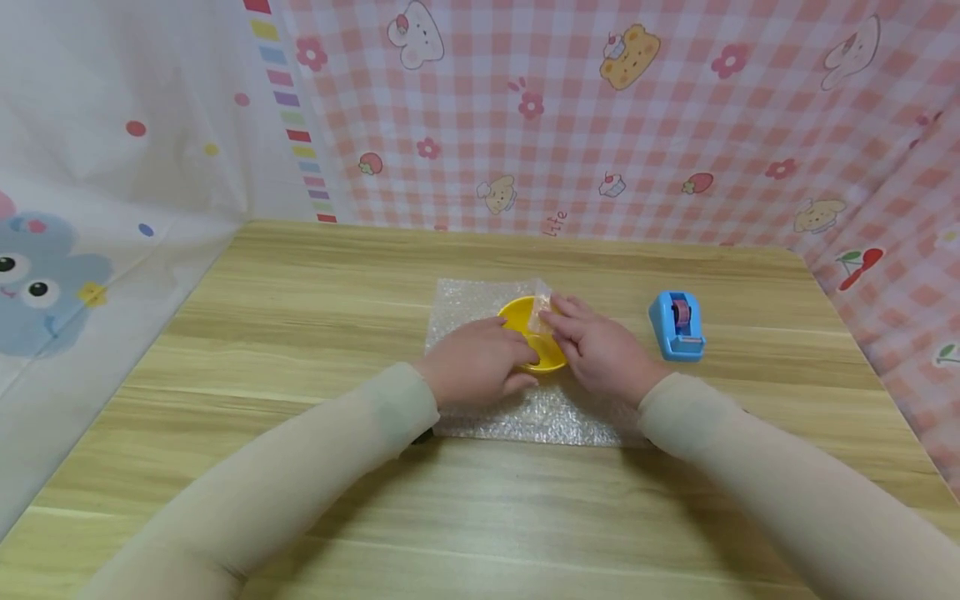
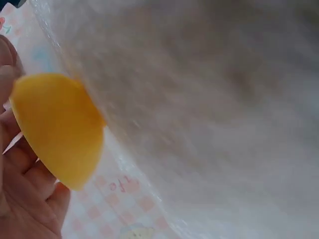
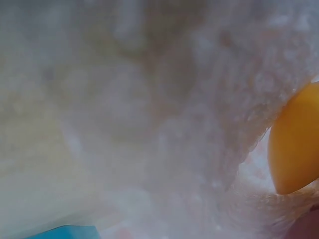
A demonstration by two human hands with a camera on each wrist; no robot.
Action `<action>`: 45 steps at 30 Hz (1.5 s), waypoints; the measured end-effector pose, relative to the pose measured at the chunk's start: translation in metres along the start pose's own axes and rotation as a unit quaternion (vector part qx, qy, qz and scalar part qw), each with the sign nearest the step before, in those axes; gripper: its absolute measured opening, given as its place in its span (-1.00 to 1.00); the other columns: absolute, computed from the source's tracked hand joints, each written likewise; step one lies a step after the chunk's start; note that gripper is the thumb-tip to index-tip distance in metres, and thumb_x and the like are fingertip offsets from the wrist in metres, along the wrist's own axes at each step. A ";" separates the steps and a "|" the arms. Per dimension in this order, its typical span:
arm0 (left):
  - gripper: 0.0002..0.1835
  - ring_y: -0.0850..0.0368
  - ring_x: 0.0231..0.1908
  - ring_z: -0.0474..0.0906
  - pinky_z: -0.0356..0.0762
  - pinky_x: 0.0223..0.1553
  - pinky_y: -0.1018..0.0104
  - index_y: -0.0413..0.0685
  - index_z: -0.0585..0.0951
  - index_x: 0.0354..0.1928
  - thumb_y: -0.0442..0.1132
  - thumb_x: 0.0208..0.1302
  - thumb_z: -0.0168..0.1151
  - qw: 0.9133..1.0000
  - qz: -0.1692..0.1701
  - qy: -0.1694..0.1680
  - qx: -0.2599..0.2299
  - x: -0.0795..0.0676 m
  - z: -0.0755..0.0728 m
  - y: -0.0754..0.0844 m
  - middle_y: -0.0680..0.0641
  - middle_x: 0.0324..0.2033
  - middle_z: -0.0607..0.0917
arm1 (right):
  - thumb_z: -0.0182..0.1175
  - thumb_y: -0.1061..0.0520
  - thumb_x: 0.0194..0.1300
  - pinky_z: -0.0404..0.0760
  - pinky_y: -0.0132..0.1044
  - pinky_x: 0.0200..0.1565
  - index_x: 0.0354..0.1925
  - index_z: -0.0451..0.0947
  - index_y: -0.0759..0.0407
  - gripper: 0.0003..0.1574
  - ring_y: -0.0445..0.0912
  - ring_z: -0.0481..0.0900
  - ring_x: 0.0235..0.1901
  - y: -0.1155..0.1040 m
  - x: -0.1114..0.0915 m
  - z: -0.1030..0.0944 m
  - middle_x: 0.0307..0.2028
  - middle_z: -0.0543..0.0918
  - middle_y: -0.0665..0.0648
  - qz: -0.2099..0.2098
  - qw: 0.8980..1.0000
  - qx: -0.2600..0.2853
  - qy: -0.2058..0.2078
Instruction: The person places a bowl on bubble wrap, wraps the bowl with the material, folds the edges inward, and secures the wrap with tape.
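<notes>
A yellow bowl sits on a sheet of clear bubble wrap, its hollow facing up. At the bowl's left side, my left hand holds the rim, fingers reaching over into the hollow. In the left wrist view, that hand's fingers lie along the bowl's edge. My right hand is at the right rim, pinching a raised corner of the bubble wrap that folds over the bowl's edge. The right wrist view shows blurred bubble wrap and part of the bowl; most of the right hand is hidden there.
A blue tape dispenser with a roll of tape stands right of the bubble wrap on the wooden table. Dark bits of something show at the wrap's front left corner. Patterned cloth hangs behind the table.
</notes>
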State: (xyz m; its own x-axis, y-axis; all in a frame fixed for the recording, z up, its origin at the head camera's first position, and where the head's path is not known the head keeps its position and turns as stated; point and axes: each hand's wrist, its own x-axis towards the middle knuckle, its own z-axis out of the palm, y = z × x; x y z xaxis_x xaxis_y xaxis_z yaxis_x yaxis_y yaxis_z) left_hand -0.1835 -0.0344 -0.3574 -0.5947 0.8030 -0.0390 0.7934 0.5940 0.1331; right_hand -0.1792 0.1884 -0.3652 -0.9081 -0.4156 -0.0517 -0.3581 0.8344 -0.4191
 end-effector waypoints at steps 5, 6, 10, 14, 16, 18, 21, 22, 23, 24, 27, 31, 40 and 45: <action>-0.37 0.01 0.39 0.51 0.20 0.60 0.01 0.00 0.62 0.35 0.26 0.49 0.20 0.997 -0.052 0.049 -0.007 -0.007 -0.005 -0.014 -0.02 0.34 0.64 | -0.01 0.03 0.68 0.15 0.18 0.57 0.59 0.30 -0.02 -0.39 0.18 -0.02 0.68 -0.002 0.000 0.000 0.69 0.05 0.10 0.006 1.000 -0.016 -0.010; -0.31 -0.01 0.42 0.48 0.21 0.59 0.03 -0.02 0.58 0.39 0.30 0.45 0.22 0.996 -0.067 0.057 -0.002 -0.008 -0.005 -0.017 -0.04 0.39 0.60 | -0.01 0.03 0.68 0.15 0.18 0.57 0.59 0.30 -0.03 -0.38 0.18 -0.02 0.68 -0.002 0.000 0.000 0.69 0.04 0.10 0.006 1.000 -0.019 -0.011; -0.08 -0.09 0.49 0.38 0.21 0.60 -0.03 -0.07 0.44 0.51 0.41 0.33 0.29 0.991 -0.117 0.067 0.005 -0.009 -0.005 -0.025 -0.10 0.49 0.47 | 0.00 0.03 0.67 0.14 0.19 0.58 0.60 0.29 -0.04 -0.37 0.20 -0.05 0.68 -0.002 0.000 0.000 0.70 0.00 0.12 0.007 0.999 -0.030 -0.017; 0.03 -0.11 0.49 0.37 0.26 0.57 -0.06 -0.09 0.38 0.54 0.48 0.26 0.30 0.989 -0.136 0.062 0.007 -0.009 -0.005 -0.030 -0.12 0.51 0.44 | 0.00 0.01 0.66 0.10 0.19 0.59 0.60 0.29 -0.11 -0.36 0.20 -0.11 0.69 -0.002 -0.001 0.001 0.72 -0.08 0.11 0.003 0.999 -0.030 -0.019; 0.07 -0.13 0.50 0.35 0.27 0.56 -0.07 -0.09 0.36 0.56 0.51 0.24 0.28 0.988 -0.142 0.057 0.008 -0.009 -0.005 -0.030 -0.14 0.52 0.41 | 0.01 0.00 0.66 0.08 0.20 0.59 0.60 0.28 -0.14 -0.36 0.21 -0.13 0.70 -0.003 -0.001 0.002 0.72 -0.12 0.12 -0.005 0.999 -0.030 -0.020; 0.09 -0.15 0.53 0.31 0.25 0.57 -0.08 -0.08 0.34 0.57 0.53 0.24 0.26 0.988 -0.147 0.052 0.009 -0.009 -0.005 -0.031 -0.16 0.55 0.37 | 0.00 -0.02 0.67 0.07 0.21 0.60 0.60 0.28 -0.15 -0.36 0.22 -0.16 0.70 -0.003 -0.001 0.002 0.72 -0.14 0.13 -0.015 0.999 -0.030 -0.021; 0.10 -0.17 0.56 0.26 0.22 0.58 -0.10 -0.08 0.32 0.58 0.54 0.25 0.24 0.987 -0.152 0.044 0.010 -0.009 -0.006 -0.031 -0.18 0.58 0.32 | 0.00 -0.01 0.67 0.06 0.25 0.59 0.60 0.29 -0.14 -0.37 0.28 -0.16 0.69 -0.002 -0.002 0.002 0.72 -0.15 0.18 -0.036 0.999 -0.033 -0.022; 0.09 -0.18 0.57 0.24 0.21 0.59 -0.11 -0.08 0.32 0.58 0.54 0.25 0.23 0.987 -0.153 0.042 0.009 -0.008 -0.006 -0.031 -0.18 0.59 0.31 | 0.00 0.00 0.67 0.06 0.26 0.58 0.60 0.28 -0.14 -0.37 0.30 -0.17 0.68 -0.002 -0.002 0.002 0.72 -0.16 0.20 -0.042 0.998 -0.033 -0.023; 0.09 -0.18 0.57 0.24 0.20 0.59 -0.11 -0.08 0.31 0.59 0.54 0.25 0.23 0.987 -0.153 0.041 0.008 -0.008 -0.006 -0.031 -0.18 0.59 0.31 | 0.00 0.00 0.67 0.05 0.26 0.58 0.61 0.28 -0.13 -0.37 0.31 -0.17 0.68 -0.002 -0.002 0.002 0.72 -0.17 0.21 -0.046 0.998 -0.033 -0.025; 0.09 -0.17 0.58 0.24 0.20 0.59 -0.11 -0.08 0.31 0.59 0.54 0.26 0.23 0.987 -0.154 0.040 0.008 -0.008 -0.006 -0.031 -0.18 0.59 0.31 | 0.00 0.00 0.67 0.05 0.27 0.58 0.61 0.28 -0.14 -0.36 0.32 -0.18 0.68 -0.002 -0.002 0.001 0.72 -0.17 0.22 -0.050 0.998 -0.032 -0.026; 0.08 -0.16 0.58 0.22 0.19 0.59 -0.11 -0.09 0.31 0.59 0.52 0.27 0.23 0.988 -0.153 0.036 0.006 -0.008 -0.006 -0.031 -0.17 0.59 0.31 | 0.00 -0.01 0.67 0.04 0.27 0.58 0.61 0.26 -0.15 -0.35 0.33 -0.19 0.68 -0.002 -0.002 0.001 0.72 -0.19 0.23 -0.055 0.997 -0.038 -0.033; 0.07 -0.17 0.60 0.18 0.15 0.60 -0.12 -0.09 0.29 0.60 0.52 0.31 0.20 0.987 -0.155 0.030 0.000 -0.008 -0.005 -0.030 -0.16 0.60 0.30 | -0.03 -0.11 0.68 0.01 0.27 0.59 0.66 0.16 -0.10 -0.29 0.35 -0.21 0.68 -0.002 -0.002 0.002 0.71 -0.22 0.26 -0.062 0.995 -0.061 -0.042; 0.05 -0.16 0.61 0.16 0.14 0.61 -0.12 -0.09 0.28 0.61 0.50 0.34 0.17 0.988 -0.155 0.025 -0.005 -0.008 -0.005 -0.030 -0.16 0.60 0.29 | -0.10 -0.52 0.54 -0.02 0.16 0.63 0.72 -0.21 0.08 0.17 0.20 -0.27 0.71 -0.005 0.000 0.002 0.72 -0.31 0.20 -0.038 0.995 -0.070 -0.055; 0.04 -0.17 0.61 0.16 0.13 0.61 -0.13 -0.08 0.27 0.61 0.50 0.35 0.16 0.987 -0.159 0.022 -0.010 -0.008 -0.005 -0.030 -0.17 0.61 0.28 | -0.16 -0.64 0.46 -0.07 0.13 0.64 0.71 -0.24 0.15 0.31 0.18 -0.31 0.71 -0.009 0.001 0.001 0.72 -0.32 0.21 -0.027 0.994 -0.082 -0.065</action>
State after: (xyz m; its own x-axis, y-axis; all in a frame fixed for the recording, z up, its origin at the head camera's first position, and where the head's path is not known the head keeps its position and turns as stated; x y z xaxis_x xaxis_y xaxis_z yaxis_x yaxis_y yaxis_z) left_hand -0.2029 -0.0592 -0.3560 -0.8182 0.5735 -0.0394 0.5637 0.8139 0.1409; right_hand -0.1770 0.1803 -0.3622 -0.8545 -0.4962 -0.1537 -0.4463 0.8526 -0.2717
